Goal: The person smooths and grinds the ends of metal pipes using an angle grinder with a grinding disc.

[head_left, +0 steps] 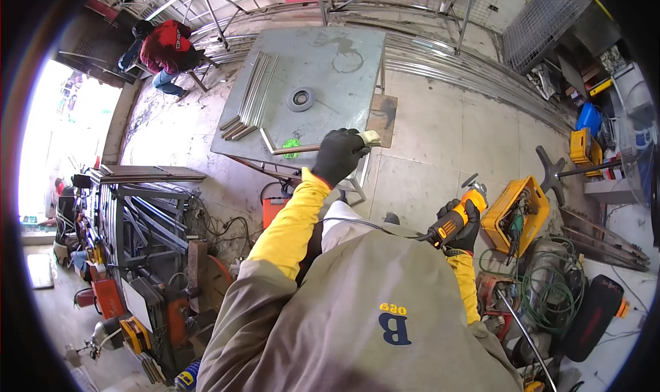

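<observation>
My left hand (339, 157), in a black glove with a yellow sleeve, is closed at the table's near right corner. It grips a thin metal bar (295, 149) that has a short angled piece at its left end; a pale cloth-like item (370, 138) shows beside the fingers. Off to the right, my right hand (465, 230), also gloved, is wrapped round a yellow and black angle grinder (450, 224). A bright green round object (291, 147) lies on the grey table (309, 55) by the bar. Farther in is a grey disc (301, 99), with several metal strips (254, 96) to its left.
A yellow crate (517, 217) with tools stands right of the grinder, near coiled green hose (550, 289). Metal racks and machines (148, 213) fill the left side. A person in red (168, 47) bends down at the back left. Long metal bars (474, 83) lie beyond the table.
</observation>
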Demonstrator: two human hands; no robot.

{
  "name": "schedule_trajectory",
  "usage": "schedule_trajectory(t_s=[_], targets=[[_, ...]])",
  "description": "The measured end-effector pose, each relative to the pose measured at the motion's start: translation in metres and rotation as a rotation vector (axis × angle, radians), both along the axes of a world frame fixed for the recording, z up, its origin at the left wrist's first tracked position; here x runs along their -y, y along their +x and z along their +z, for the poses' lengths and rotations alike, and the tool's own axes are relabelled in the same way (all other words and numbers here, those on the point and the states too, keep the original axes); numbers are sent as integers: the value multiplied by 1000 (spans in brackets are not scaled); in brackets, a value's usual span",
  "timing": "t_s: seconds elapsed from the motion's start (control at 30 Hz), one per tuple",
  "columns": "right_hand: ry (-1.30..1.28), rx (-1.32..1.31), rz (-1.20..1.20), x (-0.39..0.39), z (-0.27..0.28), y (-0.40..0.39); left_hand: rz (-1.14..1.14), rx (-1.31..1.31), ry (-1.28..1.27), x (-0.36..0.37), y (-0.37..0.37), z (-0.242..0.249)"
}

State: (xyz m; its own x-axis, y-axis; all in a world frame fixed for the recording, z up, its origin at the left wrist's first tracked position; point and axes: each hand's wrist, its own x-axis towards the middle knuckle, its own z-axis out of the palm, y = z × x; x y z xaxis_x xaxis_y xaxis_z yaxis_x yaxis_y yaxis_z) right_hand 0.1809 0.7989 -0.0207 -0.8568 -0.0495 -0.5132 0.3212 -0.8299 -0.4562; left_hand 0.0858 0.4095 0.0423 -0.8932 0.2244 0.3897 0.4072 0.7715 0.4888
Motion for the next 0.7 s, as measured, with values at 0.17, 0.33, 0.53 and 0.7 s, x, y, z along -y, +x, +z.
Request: schedule_trajectory(t_s=[0.17,0.33,0.53,0.7], targets=[[14,-17,10,-10,-14,4,10,-43,-104,-8,-8,-63],[55,36,-21,-20,-21,9,90,45,-189,-15,-11,-54],[69,34,-50,-29,-24,20,195,-52,-120,2,4,-59],[120,81,-14,-17,-3,17,286,31,-255,1,9,-61]])
